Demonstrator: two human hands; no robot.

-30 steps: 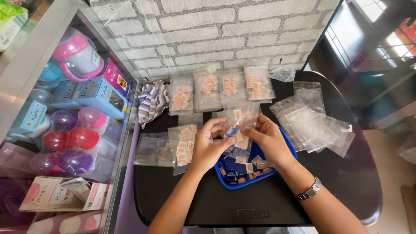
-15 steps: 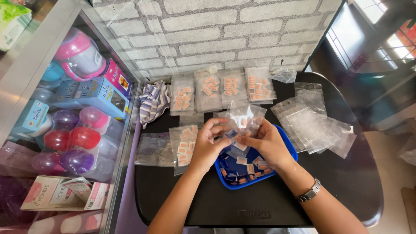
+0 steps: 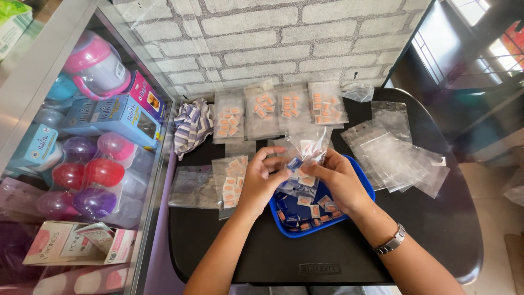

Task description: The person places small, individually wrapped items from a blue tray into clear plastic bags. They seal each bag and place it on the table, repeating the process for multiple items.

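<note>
Filling step — left hand (image 3: pixel 261 183) and right hand (image 3: pixel 337 180) together pinch a clear bag (image 3: pixel 307 146) and small sachets (image 3: pixel 295 163) above the blue tray (image 3: pixel 367 192) on the worktop (image 3: pixel 262 257); both closed on the bag. Next move, I judge, needs the mouth kept open; sachets slid in square.

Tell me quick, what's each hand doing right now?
Left hand: fingers closed on a small blue sachet at the mouth of the clear plastic bag.
Right hand: closed on the clear plastic bag, holding it over the blue tray.
</note>
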